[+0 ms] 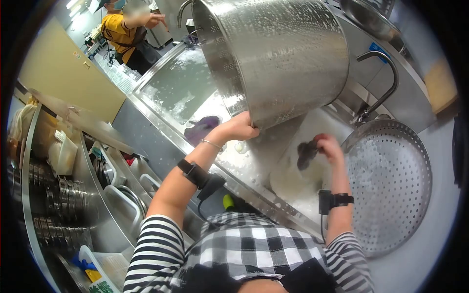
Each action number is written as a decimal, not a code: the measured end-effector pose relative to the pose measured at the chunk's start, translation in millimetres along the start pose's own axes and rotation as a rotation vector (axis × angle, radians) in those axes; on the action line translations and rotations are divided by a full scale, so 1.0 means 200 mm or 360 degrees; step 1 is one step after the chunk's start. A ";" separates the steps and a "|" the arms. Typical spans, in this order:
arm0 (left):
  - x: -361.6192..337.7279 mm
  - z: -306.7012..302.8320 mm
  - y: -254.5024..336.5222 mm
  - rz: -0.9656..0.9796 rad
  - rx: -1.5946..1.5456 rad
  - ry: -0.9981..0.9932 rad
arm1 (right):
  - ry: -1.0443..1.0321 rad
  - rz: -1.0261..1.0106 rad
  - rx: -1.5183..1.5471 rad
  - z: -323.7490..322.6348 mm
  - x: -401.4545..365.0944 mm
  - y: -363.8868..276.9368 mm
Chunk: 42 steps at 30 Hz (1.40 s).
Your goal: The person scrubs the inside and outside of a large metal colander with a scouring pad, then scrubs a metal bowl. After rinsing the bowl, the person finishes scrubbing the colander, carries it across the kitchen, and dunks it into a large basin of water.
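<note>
A large steel pot (293,53) lies tipped on its side over the sink, wet with suds, its mouth facing left. My left hand (239,126) is closed on the pot's lower rim. Over the right basin (293,190), which holds cloudy water, my right hand (328,146) is closed round a dark scrubber (307,153) with a reddish part at its top. A purple cloth (202,129) lies on the wet ledge between the basins, left of my left hand.
A round perforated steel tray (386,188) stands at the right, beside a curved faucet (391,80). The left basin (141,90) holds soapy water. A person (119,29) in yellow stands beyond it. Shelves (31,195) with stacked metal ware and white bins line the left.
</note>
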State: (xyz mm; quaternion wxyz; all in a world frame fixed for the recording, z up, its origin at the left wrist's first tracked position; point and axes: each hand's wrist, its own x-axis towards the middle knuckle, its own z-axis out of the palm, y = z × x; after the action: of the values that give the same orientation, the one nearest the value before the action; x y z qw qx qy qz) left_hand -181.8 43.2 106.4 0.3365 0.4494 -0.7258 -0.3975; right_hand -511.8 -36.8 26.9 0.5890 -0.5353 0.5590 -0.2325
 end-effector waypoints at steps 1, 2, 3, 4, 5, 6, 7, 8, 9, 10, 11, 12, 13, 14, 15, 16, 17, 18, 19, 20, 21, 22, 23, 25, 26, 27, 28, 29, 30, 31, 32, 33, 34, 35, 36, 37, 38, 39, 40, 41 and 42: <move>0.00 0.00 -0.02 0.0007 -0.0001 0.0001 | 0.0000 -0.0163 0.0165 -0.02 -0.06 -0.15; 0.01 0.01 -0.06 -0.0018 0.0039 -0.0033 | 0.0004 -0.0327 0.0328 -0.03 -0.12 -0.29; 0.02 0.02 -0.08 -0.0041 0.0079 -0.0068 | 0.0015 -0.0530 0.0415 -0.04 -0.16 -0.44; 0.03 0.02 -0.09 -0.0025 0.0078 -0.0071 | 0.0026 -0.0737 0.0500 -0.04 -0.19 -0.60; 0.04 0.03 -0.09 -0.0056 0.0120 -0.0158 | 0.0085 -0.0912 0.0550 -0.03 -0.23 -0.77; 0.05 0.03 -0.10 -0.0089 0.0165 -0.0243 | 0.0142 -0.1088 0.0600 -0.01 -0.25 -0.93; 0.05 0.04 -0.09 -0.0080 0.0166 -0.0245 | 0.0242 -0.1324 0.0535 0.03 -0.27 -1.10; 0.06 0.05 -0.09 -0.0096 0.0147 -0.0223 | 0.0342 -0.1558 0.0468 0.09 -0.27 -1.23; 0.06 0.07 -0.09 -0.0114 0.0129 -0.0201 | 0.0626 -0.1681 0.0184 0.17 -0.24 -1.30; 0.07 0.09 -0.09 -0.0110 0.0132 -0.0206 | 0.0908 -0.1784 -0.0107 0.23 -0.23 -1.35; 0.06 0.12 -0.11 -0.0077 0.0142 -0.0085 | 0.1036 -0.1802 -0.0413 0.28 -0.15 -1.27; 0.07 0.12 -0.12 -0.0034 0.0158 0.0045 | 0.1162 -0.1821 -0.0724 0.35 -0.03 -1.16; 0.08 0.12 -0.15 -0.0014 0.0167 0.0055 | 0.1328 -0.2044 -0.0859 0.42 -0.02 -1.05; 0.08 0.12 -0.18 0.0053 0.0155 0.0120 | 0.1489 -0.2267 -0.1002 0.48 -0.06 -0.98; 0.11 0.12 -0.19 0.0124 0.0139 0.0188 | 0.1490 -0.2294 -0.1015 0.51 -0.06 -1.01; 0.11 0.13 -0.18 0.0126 0.0132 0.0184 | 0.1516 -0.2200 -0.1045 0.54 -0.07 -1.01; 0.12 0.13 -0.17 0.0040 0.0112 0.0165 | 0.1548 -0.2093 -0.1068 0.57 -0.08 -1.00; 0.13 0.12 -0.14 -0.0038 0.0100 0.0153 | 0.1562 -0.2087 -0.1065 0.57 -0.08 -1.06; 0.14 0.11 -0.09 -0.0027 0.0113 0.0143 | 0.1628 -0.2109 -0.0915 0.56 -0.05 -1.19; 0.14 0.11 -0.02 -0.0127 0.0030 0.0130 | 0.1693 -0.2126 -0.0761 0.53 -0.02 -1.31; 0.15 0.11 0.03 -0.0229 -0.0052 0.0118 | 0.1712 -0.2124 -0.0752 0.51 0.03 -1.40; 0.16 0.13 0.00 -0.0221 -0.0041 0.0110 | 0.1573 -0.2078 -0.0845 0.48 0.08 -1.50; 0.18 0.14 -0.04 -0.0106 0.0031 0.0152 | 0.1431 -0.2030 -0.0936 0.46 0.11 -1.54; 0.18 0.15 -0.03 0.0008 0.0082 0.0227 | 0.1102 -0.2175 -0.0890 0.47 0.11 -1.53; 0.18 0.14 -0.03 0.0004 0.0083 0.0224 | 0.0757 -0.2294 -0.0842 0.48 0.11 -1.50; 0.18 0.13 -0.03 -0.0013 0.0065 0.0206 | 0.0905 -0.2321 -0.0921 0.52 0.06 -1.43; 0.19 0.12 -0.03 -0.0025 0.0046 0.0191 | 0.1057 -0.2350 -0.1004 0.57 -0.02 -1.33; 0.21 0.12 -0.07 -0.0019 0.0043 0.0191 | 0.1045 -0.2393 -0.0973 0.62 -0.11 -1.21; 0.23 0.13 -0.13 -0.0004 0.0083 0.0168 | 0.1035 -0.2435 -0.0940 0.65 -0.16 -1.12; 0.25 0.15 -0.17 0.0010 0.0124 0.0140 | 0.1042 -0.2429 -0.0944 0.63 -0.15 -1.08; 0.26 0.18 -0.22 0.0013 0.0125 0.0129 | 0.1209 -0.2372 -0.1033 0.60 -0.13 -1.03; 0.25 0.24 -0.25 0.0098 0.0251 0.0209 | 0.1377 -0.2307 -0.1121 0.55 -0.12 -0.99; 0.24 0.28 -0.26 0.0185 0.0377 0.0287 | 0.1486 -0.2197 -0.1049 0.46 -0.03 -1.02; 0.20 0.31 -0.20 -0.0032 0.0504 0.0237 | 0.1590 -0.2071 -0.0972 0.34 0.07 -1.08; 0.17 0.34 -0.15 -0.0037 0.0502 0.0212 | 0.1756 -0.1854 -0.0959 0.23 0.15 -1.14; 0.15 0.36 -0.10 -0.0056 0.0500 0.0219 | 0.1915 -0.1647 -0.0941 0.17 0.16 -1.20; 0.15 0.38 -0.07 -0.0072 0.0502 0.0230 | 0.1928 -0.1642 -0.0938 0.15 0.15 -1.20; 0.15 0.38 -0.07 -0.0066 0.0509 0.0222 | 0.1875 -0.1653 -0.1047 0.17 0.09 -1.21; 0.15 0.39 -0.09 -0.0156 0.0592 0.0122 | 0.1820 -0.1668 -0.1159 0.20 0.04 -1.20; 0.16 0.40 -0.10 -0.0245 0.0670 0.0024 | 0.1706 -0.1810 -0.1122 0.26 -0.01 -1.14; 0.18 0.41 -0.13 -0.0239 0.0669 0.0024 | 0.1629 -0.1874 -0.1116 0.33 -0.09 -1.07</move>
State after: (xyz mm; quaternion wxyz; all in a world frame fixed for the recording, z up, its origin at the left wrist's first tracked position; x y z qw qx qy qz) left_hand -254.7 26.0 51.6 0.2102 0.5654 -0.7546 -0.2581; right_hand -387.2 -64.7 211.4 -0.1524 -0.7189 0.4264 -0.5273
